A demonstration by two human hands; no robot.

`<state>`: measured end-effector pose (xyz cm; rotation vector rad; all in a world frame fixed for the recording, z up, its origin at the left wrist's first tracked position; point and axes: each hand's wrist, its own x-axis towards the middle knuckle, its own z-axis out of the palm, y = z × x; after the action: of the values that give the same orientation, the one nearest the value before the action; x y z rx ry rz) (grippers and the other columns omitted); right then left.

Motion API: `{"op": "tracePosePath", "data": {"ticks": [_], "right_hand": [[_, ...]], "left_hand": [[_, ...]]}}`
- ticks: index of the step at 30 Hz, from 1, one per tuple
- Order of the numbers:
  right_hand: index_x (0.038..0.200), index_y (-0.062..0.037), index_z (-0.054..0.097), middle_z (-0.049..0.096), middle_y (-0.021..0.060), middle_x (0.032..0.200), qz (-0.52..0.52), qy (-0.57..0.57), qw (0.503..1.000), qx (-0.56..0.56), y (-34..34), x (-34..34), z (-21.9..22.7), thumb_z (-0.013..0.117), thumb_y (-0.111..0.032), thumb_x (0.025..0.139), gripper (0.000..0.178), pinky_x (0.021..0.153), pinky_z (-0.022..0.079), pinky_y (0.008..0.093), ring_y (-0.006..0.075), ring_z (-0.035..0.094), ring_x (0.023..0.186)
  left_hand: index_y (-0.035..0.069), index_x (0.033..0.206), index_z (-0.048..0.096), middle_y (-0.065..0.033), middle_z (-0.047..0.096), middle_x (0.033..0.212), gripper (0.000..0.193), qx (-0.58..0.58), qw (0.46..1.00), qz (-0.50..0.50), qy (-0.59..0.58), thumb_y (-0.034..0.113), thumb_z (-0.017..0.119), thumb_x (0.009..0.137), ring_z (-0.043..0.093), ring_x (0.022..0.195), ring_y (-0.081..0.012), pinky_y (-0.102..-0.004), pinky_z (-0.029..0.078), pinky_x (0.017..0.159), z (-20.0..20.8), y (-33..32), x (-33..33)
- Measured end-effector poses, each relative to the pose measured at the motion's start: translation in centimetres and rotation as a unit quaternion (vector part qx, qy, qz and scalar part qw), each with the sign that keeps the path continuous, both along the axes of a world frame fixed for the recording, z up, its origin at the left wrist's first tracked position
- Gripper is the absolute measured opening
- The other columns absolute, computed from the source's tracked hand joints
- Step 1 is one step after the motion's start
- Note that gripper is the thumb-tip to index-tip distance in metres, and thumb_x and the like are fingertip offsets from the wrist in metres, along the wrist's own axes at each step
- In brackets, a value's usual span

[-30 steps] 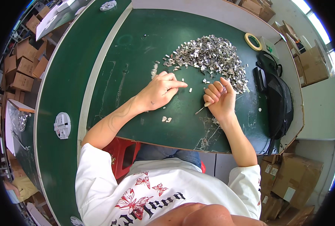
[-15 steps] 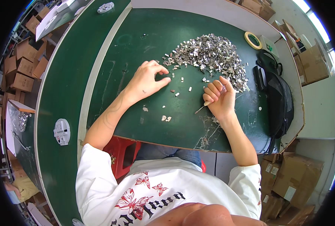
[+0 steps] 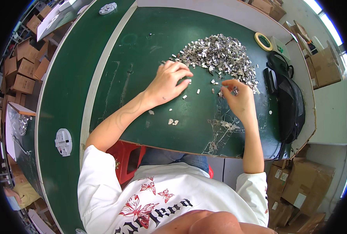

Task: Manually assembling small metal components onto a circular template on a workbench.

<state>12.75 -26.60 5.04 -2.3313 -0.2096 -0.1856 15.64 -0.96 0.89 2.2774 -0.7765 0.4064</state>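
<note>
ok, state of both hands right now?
Left hand: open, thumb and forefinger parted beside a small pale rectangular piece.
Right hand: fingers curled; can't tell whether it holds anything.

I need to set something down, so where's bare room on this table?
Mostly bare: the tabletop beyond the left hand, between pale divider and metal pile, and the front strip below the white scraps. Crowded: the pile, loose pieces near the right hand, and around the black bag.
</note>
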Motion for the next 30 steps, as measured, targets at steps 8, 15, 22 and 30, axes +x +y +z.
{"op": "tracePosePath", "data": {"ticks": [8, 15, 22, 30], "right_hand": [[0.097, -0.0025, 0.073, 0.069, 0.0118, 0.077, -0.032, -0.019, 0.995, -0.096, 0.0, 0.4, -1.2, 0.07, -0.014, 0.083, 0.019, 0.064, 0.05, 0.0336, 0.0226, 0.062, 0.063], [0.096, -0.0007, 0.073, 0.07, 0.0059, 0.077, -0.019, 0.029, 0.998, 0.048, -0.7, 0.6, -0.3, 0.07, -0.011, 0.085, 0.015, 0.06, 0.047, 0.027, 0.0097, 0.058, 0.062], [0.097, -0.0013, 0.074, 0.07, 0.0003, 0.077, 0.049, 0.069, 0.992, 0.097, 0.6, -0.3, 0.3, 0.071, -0.009, 0.085, 0.015, 0.054, 0.041, 0.0227, 0.002, 0.053, 0.061], [0.1, -0.0007, 0.073, 0.07, 0.0031, 0.076, 0.082, 0.104, 0.989, 0.073, 0.9, -0.8, 0.5, 0.07, -0.011, 0.087, 0.017, 0.054, 0.042, 0.0235, 0.0032, 0.052, 0.058]], "left_hand": [[0.008, 0.102, 0.071, -0.007, 0.065, 0.106, 0.016, 0.082, 0.993, -0.066, 0.053, 0.016, 0.067, 0.088, 0.056, 0.105, -0.0267, -0.0401, 0.042, 0.094, 0.4, -6.1, 2.8], [0.006, 0.104, 0.071, -0.0059, 0.067, 0.097, 0.016, 0.0, 0.988, -0.115, 0.098, 0.012, 0.066, 0.091, 0.062, 0.086, -0.0191, -0.0325, 0.049, 0.081, 0.3, -5.4, 3.1], [0.002, 0.107, 0.07, -0.0022, 0.069, 0.096, 0.017, -0.188, 0.907, -0.139, 0.349, 0.012, 0.067, 0.094, 0.061, 0.079, -0.0071, -0.0247, 0.05, 0.071, 2.7, -4.9, 0.6], [0.002, 0.107, 0.069, -0.0029, 0.069, 0.098, 0.017, -0.196, 0.906, -0.107, 0.359, 0.01, 0.068, 0.092, 0.063, 0.084, -0.01, -0.026, 0.051, 0.074, 2.8, -2.1, 0.4]]}}
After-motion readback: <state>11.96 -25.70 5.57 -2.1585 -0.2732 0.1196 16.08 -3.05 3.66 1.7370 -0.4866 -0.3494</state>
